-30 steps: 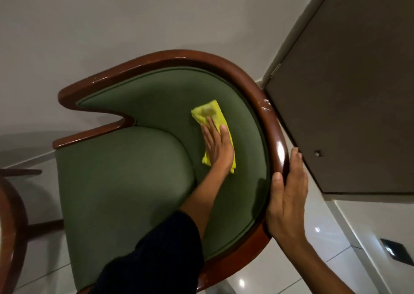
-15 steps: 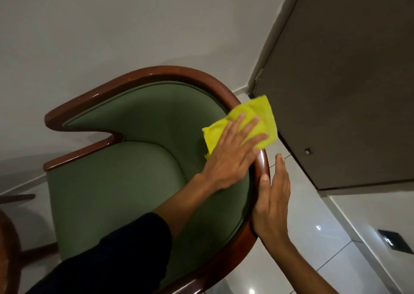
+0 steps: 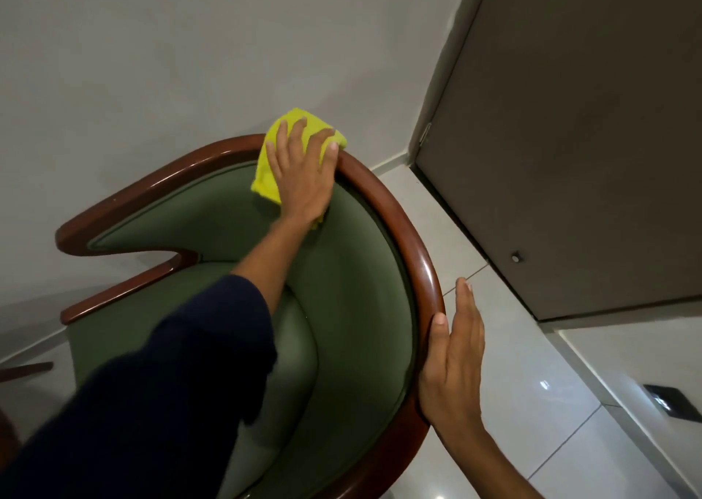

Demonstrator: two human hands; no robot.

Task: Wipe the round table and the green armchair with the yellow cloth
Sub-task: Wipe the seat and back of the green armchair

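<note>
The green armchair [image 3: 361, 308] with a curved, glossy brown wooden rim [image 3: 406, 232] fills the middle of the view. My left hand [image 3: 300, 179], in a dark sleeve, presses the folded yellow cloth [image 3: 266, 175] flat over the top of the backrest, where the rim meets the green upholstery. The fingers are spread on the cloth. My right hand [image 3: 456, 365] holds the rim on the right side, thumb on top and fingers along the outside. The round table is not clearly in view.
A grey wall [image 3: 190, 61] stands close behind the chair. A brown door [image 3: 569, 156] with a small doorstop [image 3: 515, 257] is at the right. Glossy floor tiles [image 3: 532, 384] surround the chair, with a dark plate [image 3: 672, 403] at the right. A wooden piece [image 3: 22, 367] shows at the left edge.
My left hand has swept the yellow cloth from the inner backrest up onto the wooden rim and along it towards the back. My right hand stays on the right side of the rim.
</note>
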